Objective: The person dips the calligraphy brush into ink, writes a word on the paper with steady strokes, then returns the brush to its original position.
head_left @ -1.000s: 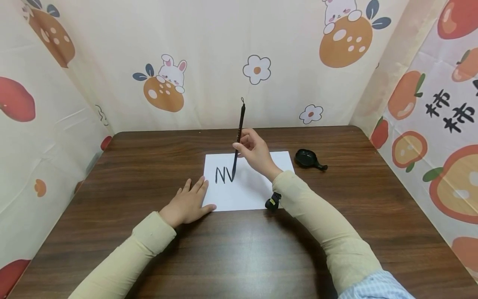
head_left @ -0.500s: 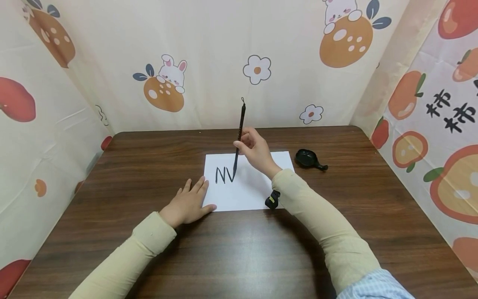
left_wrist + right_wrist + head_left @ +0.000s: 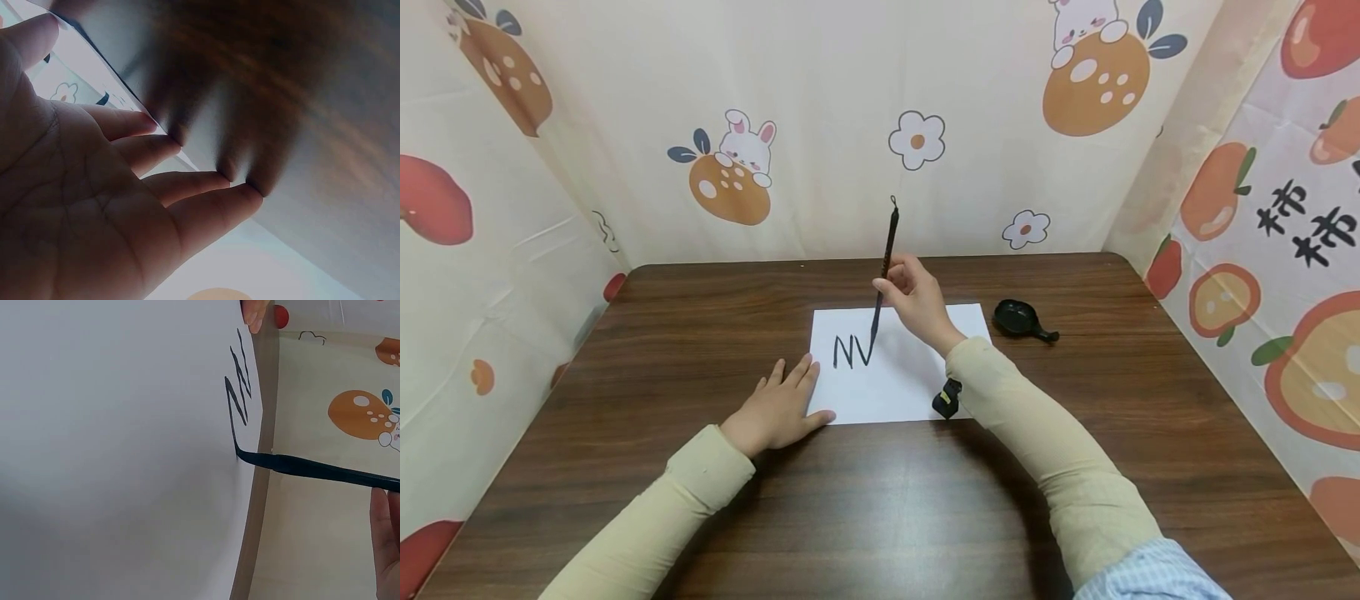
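Note:
My right hand (image 3: 916, 300) pinches a dark writing brush (image 3: 888, 242) that stands nearly upright, its top leaning slightly right. In the right wrist view the bent bristle tip of the brush (image 3: 294, 464) touches the paper (image 3: 125, 425) at the end of a black stroke. Black zigzag strokes (image 3: 852, 351) run across the left half of the white sheet (image 3: 895, 392) in the head view. My left hand (image 3: 778, 407) lies flat with fingers spread at the sheet's left edge, thumb over its lower corner. In the left wrist view the left hand's (image 3: 94, 200) fingertips press the table.
A small black ink dish (image 3: 1017, 317) with a short handle stands right of the sheet on the brown wooden table (image 3: 880, 517). A black wrist camera (image 3: 947, 399) hangs below the right cuff. Printed curtains (image 3: 835, 183) enclose the table's back and sides.
My right hand has moved slightly up and to the right with the brush, lengthening the rising last stroke. The left hand has stayed in place.

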Demonstrator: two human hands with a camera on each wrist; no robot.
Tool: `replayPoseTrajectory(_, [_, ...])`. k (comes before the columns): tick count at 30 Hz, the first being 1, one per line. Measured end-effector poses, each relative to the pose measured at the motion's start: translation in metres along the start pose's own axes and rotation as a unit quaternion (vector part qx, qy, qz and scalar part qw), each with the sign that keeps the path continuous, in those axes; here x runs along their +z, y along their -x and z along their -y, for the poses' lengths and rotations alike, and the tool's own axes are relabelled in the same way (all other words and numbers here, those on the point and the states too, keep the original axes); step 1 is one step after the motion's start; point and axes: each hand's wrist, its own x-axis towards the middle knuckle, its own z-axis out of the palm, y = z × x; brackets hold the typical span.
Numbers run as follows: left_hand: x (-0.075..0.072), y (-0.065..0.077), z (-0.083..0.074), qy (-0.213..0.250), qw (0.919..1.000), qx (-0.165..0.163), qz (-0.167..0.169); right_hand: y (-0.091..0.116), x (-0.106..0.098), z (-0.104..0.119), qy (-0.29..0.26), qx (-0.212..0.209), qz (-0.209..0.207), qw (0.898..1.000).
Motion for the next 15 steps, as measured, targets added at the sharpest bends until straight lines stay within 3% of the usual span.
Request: replayPoseTrajectory(15, [-0.0006, -0.0005, -0.0006, -0.005, 1.0000, 0.003, 0.000, -0.0021, 0.0008, -0.0064, -0.012, -0.012, -0.013, 1.000])
